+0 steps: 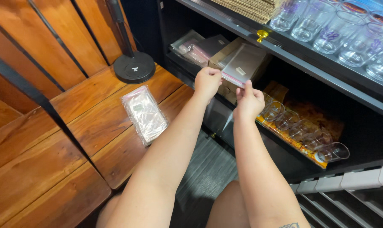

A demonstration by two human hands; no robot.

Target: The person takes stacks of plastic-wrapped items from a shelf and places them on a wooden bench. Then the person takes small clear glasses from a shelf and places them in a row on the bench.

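Left hand (206, 82): pinched on the near edge of a clear plastic bag (244, 64), centre of frame.
Right hand (249, 102): pinched on the same edge, just beside.
Clear plastic bag: held over a cardboard box (223, 55) in the cabinet.
Table (52, 139): left of frame, bearing a packet of bags (144, 113) and a black lamp base (134, 67).
Lower shelf: row of glass cups (303, 131), right of centre.

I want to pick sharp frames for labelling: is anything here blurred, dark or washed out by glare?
Head view: both hands, left hand and right hand, look sharp on the clear plastic bag; the cabinet interior falls into deep shadow; the glasses on the lower shelf catch small highlights; the wooden table is evenly lit; straight edges bow slightly near the frame's borders.
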